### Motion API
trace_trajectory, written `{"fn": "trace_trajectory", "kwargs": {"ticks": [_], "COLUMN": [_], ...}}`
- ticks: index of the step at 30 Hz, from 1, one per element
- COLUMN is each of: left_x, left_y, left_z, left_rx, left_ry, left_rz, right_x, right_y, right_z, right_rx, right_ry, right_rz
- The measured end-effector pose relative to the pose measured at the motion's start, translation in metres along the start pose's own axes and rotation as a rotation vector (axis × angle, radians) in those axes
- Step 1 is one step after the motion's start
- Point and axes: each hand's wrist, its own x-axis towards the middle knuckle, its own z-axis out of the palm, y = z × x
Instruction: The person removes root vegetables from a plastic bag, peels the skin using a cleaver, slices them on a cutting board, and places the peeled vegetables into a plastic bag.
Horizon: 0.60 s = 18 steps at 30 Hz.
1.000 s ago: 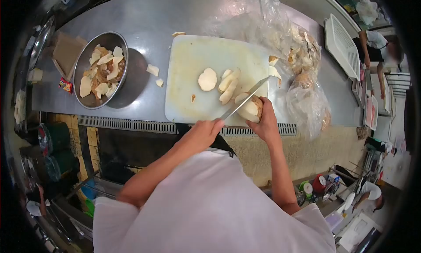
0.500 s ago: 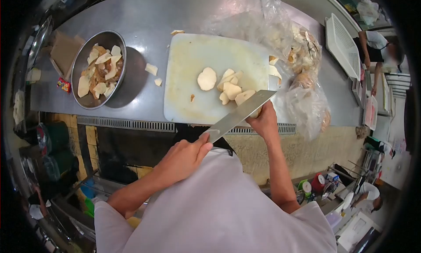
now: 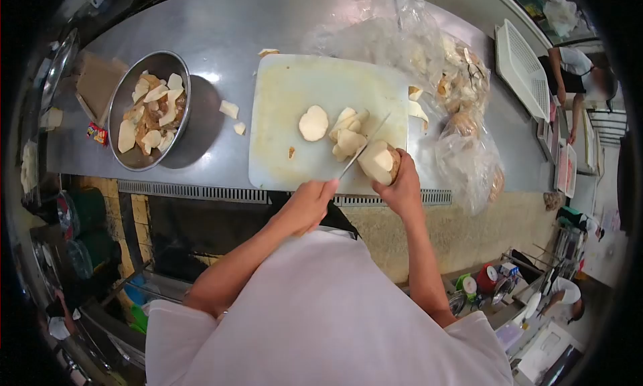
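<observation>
At 6 to 7 o'clock from the middle of the cutting board (image 3: 281, 85) (12 pointing away from the person), left hand (image 3: 311, 204) closed round the knife (image 3: 353, 162), handle hidden in the fist. Right hand (image 3: 403, 188) at 4 to 5 o'clock, fingers curled on the skin side of a part-peeled tuber (image 3: 375, 164), by the board's near corner; can't tell if it rests on the board.

Change: half a second back the blade's broad side lay across the tuber. Now it's edge-on, pointing to 1 o'clock, between the tuber and a pile of cut pieces (image 3: 348, 133). Pale cut face uncovered; probably one cut finished, blade pulled clear, much of the tuber still whole.

Rest of board: round slice (image 3: 313, 123) just off centre, brown scrap (image 3: 291, 153) at 8 o'clock. Worktop (image 3: 228, 38) bare metal, slotted strip (image 3: 194, 188) along the near edge. Two offcuts (image 3: 229, 109) at 9 o'clock, steel bowl (image 3: 161, 64) of slices beyond them, then cardboard (image 3: 100, 85) and a red packet (image 3: 97, 133). Clear plastic bag (image 3: 469, 165) at 3 o'clock, white basket (image 3: 526, 71) past it.

Room: red scale (image 3: 487, 277) between 4 and 5 o'clock, one co-worker (image 3: 573, 61) near 3, another person (image 3: 569, 292) at 4.
</observation>
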Motion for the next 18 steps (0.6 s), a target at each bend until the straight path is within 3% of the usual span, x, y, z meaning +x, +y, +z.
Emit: {"fn": "trace_trajectory", "kwargs": {"ticks": [1,4,7,9,10,11,15,17,18], "left_x": [0.022,0.064,0.057,0.037,0.028,0.024,0.006,-0.02,-0.042], "left_y": [-0.011,-0.015,-0.011,-0.017,-0.02,-0.022,0.0,0.011,0.031], "left_z": [0.002,0.005,-0.002,-0.008,-0.008,-0.004,-0.006,-0.01,-0.015], "left_rx": [-0.118,-0.295,-0.243,-0.226,-0.21,-0.208,-0.021,0.281,0.302], "left_ry": [-0.115,-0.071,-0.022,-0.006,0.002,-0.029,0.013,0.178,0.132], "left_rz": [-0.19,-0.202,-0.196,-0.217,-0.238,-0.236,-0.254,0.283,0.2], "right_x": [0.0,0.014,0.025,0.019,0.014,0.016,0.013,0.015,0.017], "right_y": [0.002,0.015,0.024,0.039,0.035,0.045,0.021,0.021,0.028], "right_z": [0.0,-0.01,-0.023,-0.019,-0.011,0.01,0.042,0.048,0.054], "right_rx": [0.0,0.019,0.133,0.496,0.476,0.661,0.725,0.72,0.739], "right_ry": [0.0,-0.039,-0.175,-0.093,-0.009,0.066,0.366,0.462,0.514], "right_rz": [-0.011,-0.035,-0.203,-0.118,-0.105,0.044,0.222,0.25,0.253]}}
